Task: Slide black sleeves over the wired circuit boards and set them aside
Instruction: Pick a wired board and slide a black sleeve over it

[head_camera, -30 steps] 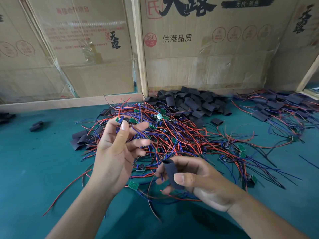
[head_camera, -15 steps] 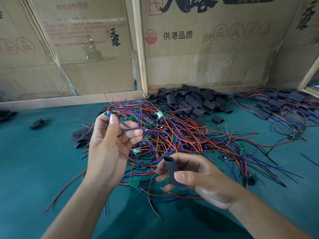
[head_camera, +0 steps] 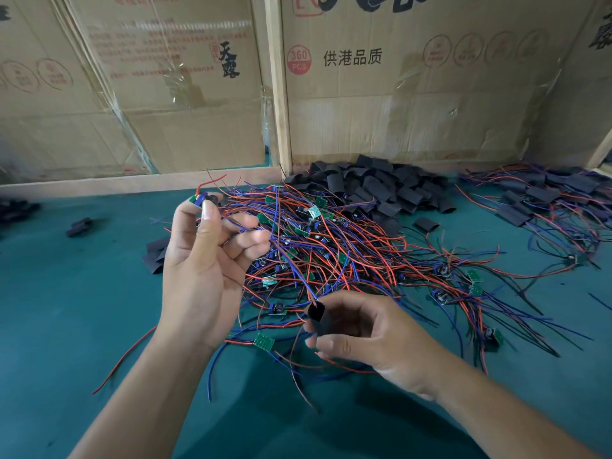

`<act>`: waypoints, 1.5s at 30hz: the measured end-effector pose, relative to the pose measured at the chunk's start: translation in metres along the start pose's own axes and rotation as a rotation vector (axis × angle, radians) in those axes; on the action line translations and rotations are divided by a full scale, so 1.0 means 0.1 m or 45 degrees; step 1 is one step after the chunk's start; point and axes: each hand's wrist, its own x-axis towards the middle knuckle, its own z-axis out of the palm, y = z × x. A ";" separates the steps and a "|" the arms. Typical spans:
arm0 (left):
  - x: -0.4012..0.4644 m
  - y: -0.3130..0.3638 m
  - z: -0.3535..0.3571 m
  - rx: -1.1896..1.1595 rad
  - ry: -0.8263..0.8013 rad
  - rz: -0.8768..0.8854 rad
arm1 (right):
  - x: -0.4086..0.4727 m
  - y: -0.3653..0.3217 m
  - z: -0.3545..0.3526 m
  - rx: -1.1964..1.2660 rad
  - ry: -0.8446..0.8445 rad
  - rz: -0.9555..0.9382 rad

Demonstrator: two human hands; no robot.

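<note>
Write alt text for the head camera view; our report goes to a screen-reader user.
A person's left hand pinches a small wired circuit board up high while the right hand holds a black sleeve, the board's wires leading into its open end. Behind lie a tangle of wired boards and a heap of sleeves on a green table.

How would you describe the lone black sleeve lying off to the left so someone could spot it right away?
Start at the big tangle of red and blue wires on the green table, then look far left. A single dark sleeve lies alone there, beyond the left hand, apart from every pile.
</note>
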 end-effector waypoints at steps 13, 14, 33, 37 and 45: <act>-0.04 -0.03 0.01 0.041 -0.042 0.002 | -0.04 -0.02 0.00 0.209 -0.106 0.001; -0.04 -0.03 0.01 0.051 -0.048 0.011 | -0.04 -0.02 0.00 0.217 -0.104 0.007; -0.30 -0.28 0.17 0.245 -0.356 -0.150 | 0.02 -0.05 -0.08 0.074 0.097 -0.103; -0.29 -0.29 0.16 0.330 -0.360 -0.159 | 0.01 -0.05 -0.12 0.156 0.113 -0.094; -0.34 -0.35 0.18 0.454 -0.478 -0.288 | 0.02 -0.01 -0.17 0.089 0.156 -0.175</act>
